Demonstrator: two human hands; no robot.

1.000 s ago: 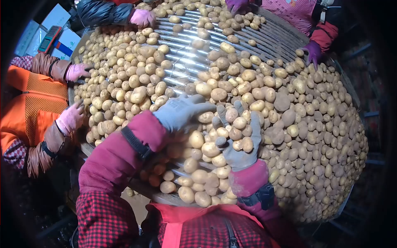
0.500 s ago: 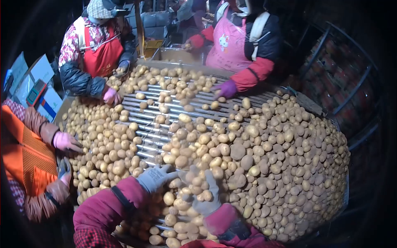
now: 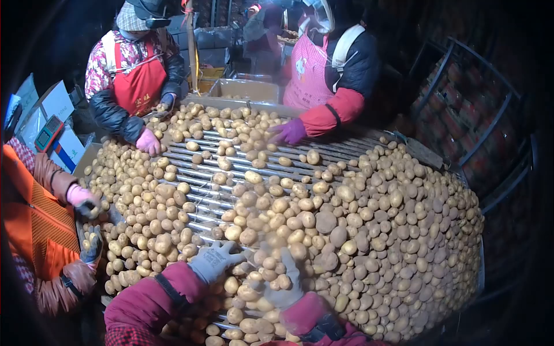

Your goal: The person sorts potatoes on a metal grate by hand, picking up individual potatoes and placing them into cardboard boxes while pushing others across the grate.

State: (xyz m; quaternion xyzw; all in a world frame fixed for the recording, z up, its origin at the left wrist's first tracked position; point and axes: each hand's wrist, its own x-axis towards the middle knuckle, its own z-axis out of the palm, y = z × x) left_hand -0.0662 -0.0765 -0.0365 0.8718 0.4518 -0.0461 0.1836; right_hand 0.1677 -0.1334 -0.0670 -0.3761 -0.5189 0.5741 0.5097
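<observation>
A large heap of potatoes [image 3: 404,248] covers the right side of a metal roller table [image 3: 199,202]. My left hand [image 3: 216,260], in a grey glove, lies over the potatoes at the near middle, its fingers spread and no potato visibly gripped. To its right, my right hand [image 3: 285,285], also grey-gloved, has its fingers apart and cups loosely beside a few small potatoes [image 3: 270,269]. These lie between both hands, against the right fingers and palm. More potatoes sit on the rollers below my wrists.
A co-worker in an orange apron [image 3: 49,219] stands at the left, holding potatoes. Across the table are co-workers in a red apron [image 3: 138,86] and a pink apron [image 3: 311,75]. Behind them stands a cardboard box [image 3: 245,91]; a metal-framed rack [image 3: 467,109] is at right.
My hands stay nearly in place, with the left fingers slightly shifted. The pink-apron co-worker's gloved hand has moved left over the rollers. The orange-apron co-worker's hands now hold potatoes.
</observation>
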